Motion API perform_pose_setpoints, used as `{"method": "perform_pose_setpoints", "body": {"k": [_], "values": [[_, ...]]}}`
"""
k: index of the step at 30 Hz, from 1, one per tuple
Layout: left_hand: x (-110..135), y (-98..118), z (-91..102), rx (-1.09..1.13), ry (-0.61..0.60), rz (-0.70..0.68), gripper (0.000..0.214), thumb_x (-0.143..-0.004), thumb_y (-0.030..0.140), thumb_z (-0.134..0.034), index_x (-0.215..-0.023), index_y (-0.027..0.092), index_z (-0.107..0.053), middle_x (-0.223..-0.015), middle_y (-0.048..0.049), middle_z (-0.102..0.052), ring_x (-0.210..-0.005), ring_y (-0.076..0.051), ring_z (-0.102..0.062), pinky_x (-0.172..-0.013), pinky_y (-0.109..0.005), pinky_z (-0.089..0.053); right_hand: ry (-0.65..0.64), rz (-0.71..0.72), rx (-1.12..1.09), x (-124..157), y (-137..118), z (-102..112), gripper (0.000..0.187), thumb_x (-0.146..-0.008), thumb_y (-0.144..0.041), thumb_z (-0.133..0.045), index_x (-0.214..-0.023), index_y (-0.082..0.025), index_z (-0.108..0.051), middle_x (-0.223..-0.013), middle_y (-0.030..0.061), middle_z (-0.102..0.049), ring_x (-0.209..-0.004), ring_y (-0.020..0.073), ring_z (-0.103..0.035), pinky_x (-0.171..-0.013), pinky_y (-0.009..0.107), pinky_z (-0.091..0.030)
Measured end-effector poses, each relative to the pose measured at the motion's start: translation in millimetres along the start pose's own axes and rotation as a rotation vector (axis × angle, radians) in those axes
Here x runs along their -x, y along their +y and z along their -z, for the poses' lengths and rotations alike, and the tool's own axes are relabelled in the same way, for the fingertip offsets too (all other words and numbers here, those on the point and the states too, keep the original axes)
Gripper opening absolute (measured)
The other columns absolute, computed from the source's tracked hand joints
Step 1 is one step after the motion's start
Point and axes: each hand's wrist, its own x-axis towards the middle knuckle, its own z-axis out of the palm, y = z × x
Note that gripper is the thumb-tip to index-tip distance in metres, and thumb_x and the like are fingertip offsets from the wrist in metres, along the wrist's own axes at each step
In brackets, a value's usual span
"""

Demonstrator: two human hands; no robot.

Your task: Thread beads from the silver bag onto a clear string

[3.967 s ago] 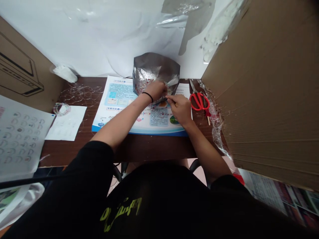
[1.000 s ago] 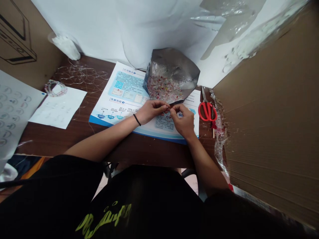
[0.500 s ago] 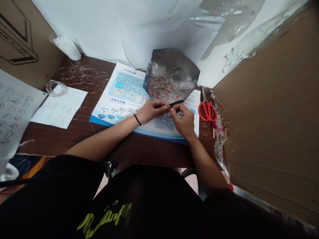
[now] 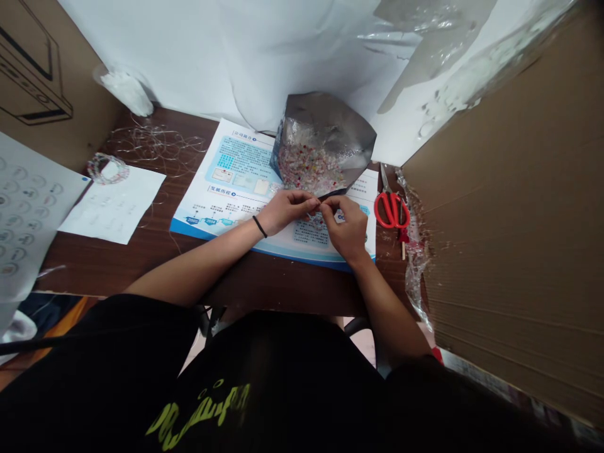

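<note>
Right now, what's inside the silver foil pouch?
The open silver foil pouch holds a heap of small pink, white and red beads; anything beneath the top layer is hidden.

**Makeshift bead-craft booth at a wooden desk**

This looks like an improvised handwork corner, not a proper workshop. A dark wood-grain desk (image 4: 117, 264) is walled in by a large flattened brown corrugated cardboard panel (image 4: 509, 189) on the right and a printed brown carton panel (image 4: 56, 82) on the left, with a crumpled white plastic sheet (image 4: 189, 56) behind. A glossy blue-and-white printed company poster (image 4: 231, 167) lies flat on the desk. Around it sit a silver foil bag of tiny multicoloured beads (image 4: 311, 165), red-handled scissors (image 4: 391, 211) and loose tangles of clear thread (image 4: 155, 145).
</note>
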Motion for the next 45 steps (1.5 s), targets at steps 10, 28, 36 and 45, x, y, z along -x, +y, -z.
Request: {"method": "perform_pose_setpoints", "body": {"k": [10,28,36,45], "values": [[1,1,0.4,0.054,-0.039,0.005,0.029,-0.07,0.04,-0.068,-0.08,0.013,-0.065,-0.071,-0.0023,-0.065,-0.063,-0.009,-0.058,-0.063,-0.025,-0.048,-0.037,0.007,0.01,0,0,2,0.018,-0.085,-0.032,-0.05,-0.076,-0.02,-0.06,-0.072,0.0003,-0.062,-0.069,0.013,-0.054,-0.072,0.031,-0.04],[8,14,-8.6,-0.084,-0.033,-0.016,0.032,-0.073,0.042,-0.065,-0.074,0.011,-0.059,-0.067,-0.0008,-0.06,-0.058,-0.008,-0.057,-0.049,-0.017,-0.047,-0.063,0.086,-0.045,-2,10,-1,0.018,-0.086,-0.032,-0.052,-0.083,-0.021,-0.066,-0.081,0.0007,-0.069,-0.078,0.0148,-0.062,-0.074,0.03,-0.044],[10,14,-9.7,-0.085,0.041,0.017,0.026,-0.077,0.036,-0.062,-0.078,0.01,-0.063,-0.067,-0.0019,-0.06,-0.049,-0.006,-0.053,-0.045,-0.018,-0.046,-0.111,0.073,-0.039,-1,13,-2,0.016,-0.087,-0.028,-0.05,-0.099,-0.022,-0.059,-0.087,0.0012,-0.069,-0.081,0.0144,-0.063,-0.076,0.03,-0.047],[13,20,-8.3,-0.25,-0.011,0.014,0.027,-0.071,0.038,-0.066,-0.074,0.011,-0.062,-0.061,-0.0012,-0.061,-0.042,-0.005,-0.05,-0.04,-0.015,-0.04,-0.375,0.086,0.125,-3,14,3,0.042,-0.088,-0.029,-0.047,-0.128,-0.019,-0.039,-0.09,0.0063,-0.068,-0.082,0.021,-0.063,-0.074,0.035,-0.048]]}}
